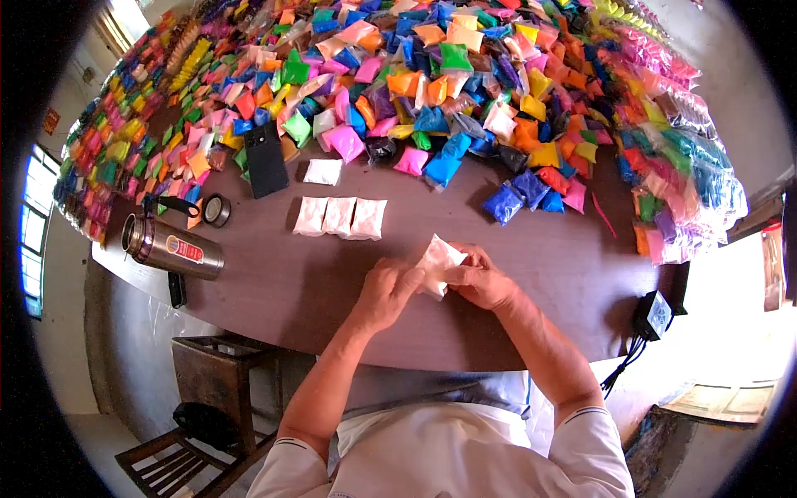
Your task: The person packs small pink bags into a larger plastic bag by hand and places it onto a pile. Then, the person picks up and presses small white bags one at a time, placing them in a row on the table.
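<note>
Between my two hands, above the near part of the brown table point(274, 282), is a small clear packet with pale pink-white contents point(440, 259). My left hand point(388, 289) pinches its left side with thumb and fingers. On its right edge, my right hand point(481, 278) has its fingers closed. Just beyond my left hand, a joined strip of three pale packets point(339, 217) lies flat on the table. Farther back is a single white packet point(322, 172). What the packets contain cannot be made out.
A large heap of colourful packets point(448, 83) covers the back of the table. Dark blue packets point(506, 203) lie at right. At left are a steel flask point(178, 249) on its side, its round lid point(217, 210) and a black phone point(266, 162). A black box with cables point(652, 315) sits at the right edge.
</note>
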`<state>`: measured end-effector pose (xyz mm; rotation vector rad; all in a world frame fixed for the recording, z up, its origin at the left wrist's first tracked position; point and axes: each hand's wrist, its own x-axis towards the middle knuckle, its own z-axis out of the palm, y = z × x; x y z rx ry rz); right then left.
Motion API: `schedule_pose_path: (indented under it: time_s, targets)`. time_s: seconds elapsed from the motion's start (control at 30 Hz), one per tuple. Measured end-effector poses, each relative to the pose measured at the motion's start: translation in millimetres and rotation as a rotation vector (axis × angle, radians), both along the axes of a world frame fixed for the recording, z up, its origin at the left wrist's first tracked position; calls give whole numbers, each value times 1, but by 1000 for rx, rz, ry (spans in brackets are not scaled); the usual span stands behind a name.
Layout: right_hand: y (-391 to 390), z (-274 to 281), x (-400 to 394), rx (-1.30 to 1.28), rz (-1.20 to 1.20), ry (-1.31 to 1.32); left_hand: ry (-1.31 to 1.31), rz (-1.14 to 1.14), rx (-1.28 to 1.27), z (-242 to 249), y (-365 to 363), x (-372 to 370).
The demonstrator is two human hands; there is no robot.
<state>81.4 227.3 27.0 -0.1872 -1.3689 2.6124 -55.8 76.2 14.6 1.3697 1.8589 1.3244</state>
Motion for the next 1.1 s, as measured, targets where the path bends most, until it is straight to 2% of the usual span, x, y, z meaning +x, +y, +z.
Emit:
schedule_pose_path:
  time_s: [0.17,0.27,0.33,0.4,0.47,0.53,0.6,0.67,0.73,0.77,0.83,0.87,0.93,1.1]
  targets:
    - [4,4,3,-11,53,-28,-65,-12,46,0,2,2]
    - [17,-2,6,30,65,-52,84,-52,68,6,3,3]
    - [15,2,4,50,65,-39,-70,-36,86,3,2,4]
    - [6,8,3,121,-155,-65,-92,-45,117,2,1,4]
    - [6,-4,1,214,-197,-136,-114,-57,146,3,0,4]
    - [4,-5,0,308,-239,-208,148,-95,109,12,0,0]
    - [-5,3,-2,452,-214,-303,179,-106,117,25,5,6]
    - [-11,14,-5,412,-204,-308,209,-117,124,26,6,7]
    - [-5,8,-4,586,-107,-330,301,-92,195,20,8,7]
    - [-4,4,-5,587,-109,-329,303,-93,196,20,9,7]
    - [-6,0,-7,359,-192,-41,114,-54,166,25,9,7]
    - [-3,1,-6,358,-193,-40,115,-55,165,28,8,8]
    - [3,12,-3,289,-85,-70,-99,-69,53,33,6,8]
    - [-1,6,-6,271,-73,-78,-37,-112,67,20,5,6]
